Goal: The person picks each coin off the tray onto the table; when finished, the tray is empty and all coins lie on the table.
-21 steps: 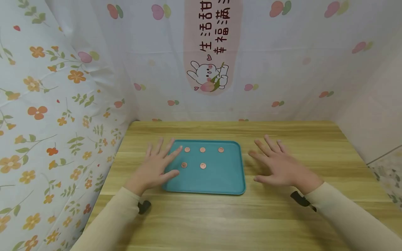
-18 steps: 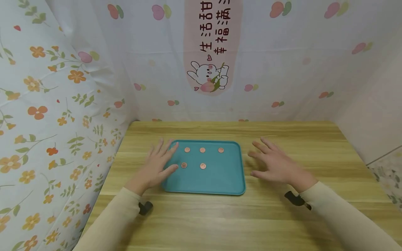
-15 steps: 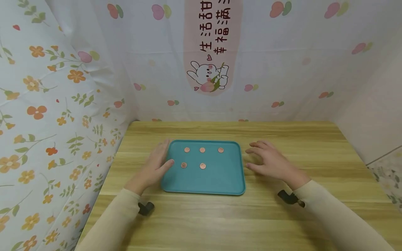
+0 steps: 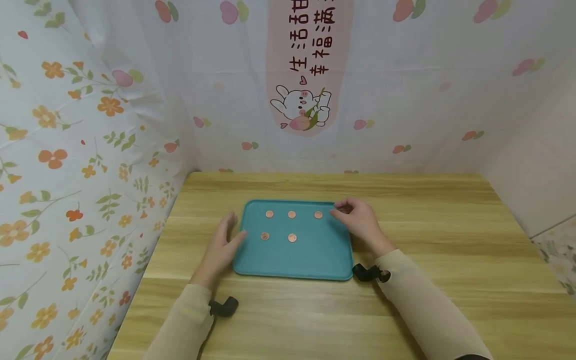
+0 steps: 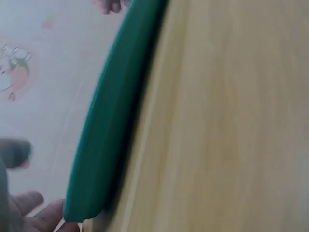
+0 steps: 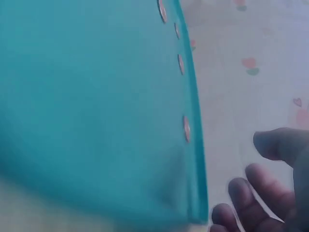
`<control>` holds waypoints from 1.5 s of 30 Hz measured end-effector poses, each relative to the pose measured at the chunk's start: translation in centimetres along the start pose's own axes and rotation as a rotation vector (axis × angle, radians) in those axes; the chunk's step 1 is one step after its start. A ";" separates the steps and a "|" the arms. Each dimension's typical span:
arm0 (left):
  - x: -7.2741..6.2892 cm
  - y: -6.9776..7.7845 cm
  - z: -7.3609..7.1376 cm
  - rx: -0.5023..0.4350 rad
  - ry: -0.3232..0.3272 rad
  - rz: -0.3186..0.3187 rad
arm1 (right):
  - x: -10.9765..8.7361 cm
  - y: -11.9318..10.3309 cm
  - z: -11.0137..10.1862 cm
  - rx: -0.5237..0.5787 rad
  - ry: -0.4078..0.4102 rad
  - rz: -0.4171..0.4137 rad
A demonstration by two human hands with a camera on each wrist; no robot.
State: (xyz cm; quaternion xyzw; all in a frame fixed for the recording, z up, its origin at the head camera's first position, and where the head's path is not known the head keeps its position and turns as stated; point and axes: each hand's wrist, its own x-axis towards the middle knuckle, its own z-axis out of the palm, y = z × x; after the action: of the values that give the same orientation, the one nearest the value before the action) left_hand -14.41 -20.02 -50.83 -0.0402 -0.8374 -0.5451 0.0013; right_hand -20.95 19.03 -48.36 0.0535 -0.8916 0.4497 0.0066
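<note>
A teal tray (image 4: 315, 260) lies on the wooden table, with several copper coins (image 4: 292, 237) spread flat in two rows on it. My right hand (image 4: 360, 222) hovers at the tray's far right corner. Its fingers are bent loosely, and nothing shows between thumb and fingertips, close to the far right coin (image 4: 318, 215). At the tray's left side is my left hand (image 4: 220, 250), relaxed, with the thumb at the rim. In the left wrist view, fingers (image 5: 26, 200) appear at the tray's corner; whether they touch it I cannot tell.
The wooden table (image 4: 427, 225) extends around the tray. A white cloth with printed fruit and a rabbit (image 4: 299, 107) hangs behind it, and a flower-patterned cloth (image 4: 108, 200) hangs on the left. A dark wrist mount (image 4: 366, 272) sits under the right cuff.
My right hand has moved left, from beside the tray to over its far right corner, its fingers drawing together. My left hand has shifted slightly back toward me. The coins lie as before.
</note>
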 end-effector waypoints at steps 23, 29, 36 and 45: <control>-1.0 -1.5 0.9 0.312 0.070 0.085 | 1.1 0.2 5.5 -0.242 0.065 -0.062; -1.1 -1.7 1.1 0.316 0.073 0.118 | 0.8 0.3 5.7 -0.291 0.083 -0.082; -1.2 -1.6 1.1 0.322 0.094 0.189 | 0.8 -0.2 5.5 -0.312 0.055 -0.061; -1.3 -1.8 1.1 0.316 0.077 0.169 | 1.6 -0.6 5.1 -0.305 -0.042 0.027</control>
State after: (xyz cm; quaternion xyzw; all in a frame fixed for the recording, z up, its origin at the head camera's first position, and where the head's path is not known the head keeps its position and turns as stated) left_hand -13.19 -19.84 -52.97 -0.0888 -0.9055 -0.4060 0.0855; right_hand -22.32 14.44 -50.86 0.0490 -0.9501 0.3079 -0.0100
